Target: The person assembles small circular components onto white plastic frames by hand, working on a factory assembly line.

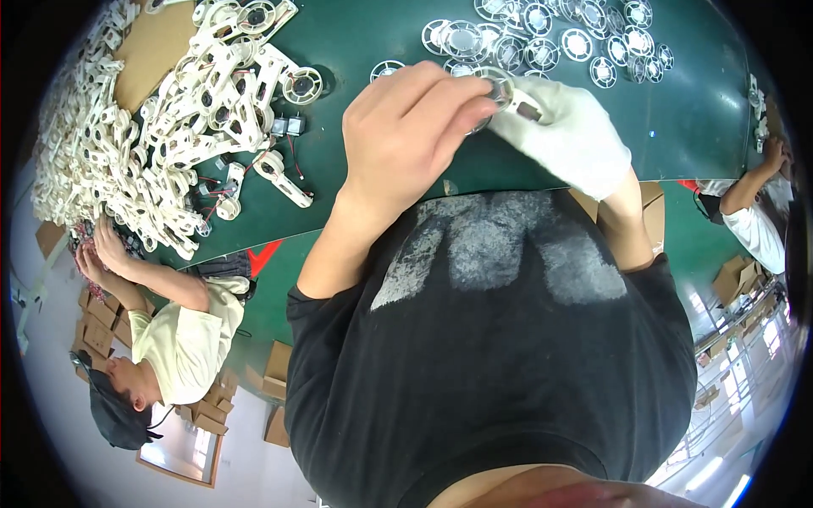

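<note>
Close together above the near part of the green table (364, 182), my two hands hold one white plastic housing (527, 108) with a round, clear spoked cover (498, 85) at its end. My bare left hand (402, 127) pinches the round end between thumb and fingers, with a small dark piece partly visible at the fingertips. A white glove covers my right hand (567, 131), which is closed around the housing's other end. The fingers hide much of the part, so I cannot tell how the cover sits on it.
Several loose clear spoked covers (542, 52) lie at the far side. A large heap of white housings (152, 127) fills the left, with small motors (288, 127) and wires beside it. A co-worker (186, 330) works at the left; another person's arm (749, 190) shows far right.
</note>
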`<act>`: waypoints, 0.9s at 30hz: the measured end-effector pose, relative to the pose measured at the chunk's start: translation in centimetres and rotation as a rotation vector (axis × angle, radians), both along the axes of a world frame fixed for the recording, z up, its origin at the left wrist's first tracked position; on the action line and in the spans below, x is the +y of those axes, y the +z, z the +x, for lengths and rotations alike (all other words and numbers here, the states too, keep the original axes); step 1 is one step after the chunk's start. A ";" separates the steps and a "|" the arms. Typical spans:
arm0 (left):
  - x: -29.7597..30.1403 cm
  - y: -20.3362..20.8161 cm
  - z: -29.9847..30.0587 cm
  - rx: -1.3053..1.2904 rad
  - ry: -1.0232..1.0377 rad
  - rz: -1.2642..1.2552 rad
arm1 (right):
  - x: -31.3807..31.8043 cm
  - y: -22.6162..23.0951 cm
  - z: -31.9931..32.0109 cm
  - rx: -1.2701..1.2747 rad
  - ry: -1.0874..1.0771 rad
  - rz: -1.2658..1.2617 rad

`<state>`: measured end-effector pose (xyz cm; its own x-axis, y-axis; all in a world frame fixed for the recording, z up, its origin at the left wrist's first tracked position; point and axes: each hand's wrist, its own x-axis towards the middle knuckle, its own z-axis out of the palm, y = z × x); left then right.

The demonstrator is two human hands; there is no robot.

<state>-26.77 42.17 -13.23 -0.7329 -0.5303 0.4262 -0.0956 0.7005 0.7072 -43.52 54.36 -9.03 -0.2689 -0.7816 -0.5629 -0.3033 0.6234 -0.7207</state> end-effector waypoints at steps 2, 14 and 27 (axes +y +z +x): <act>-0.2 0.3 -0.9 0.015 0.008 -0.058 | -1.0 0.8 0.6 0.029 0.075 0.009; -1.0 -0.3 0.5 0.027 -0.085 0.138 | -1.4 -0.4 0.4 -0.246 0.052 -0.151; -1.1 -0.1 0.6 0.052 -0.176 0.157 | -1.7 0.0 -0.3 -0.200 0.080 -0.086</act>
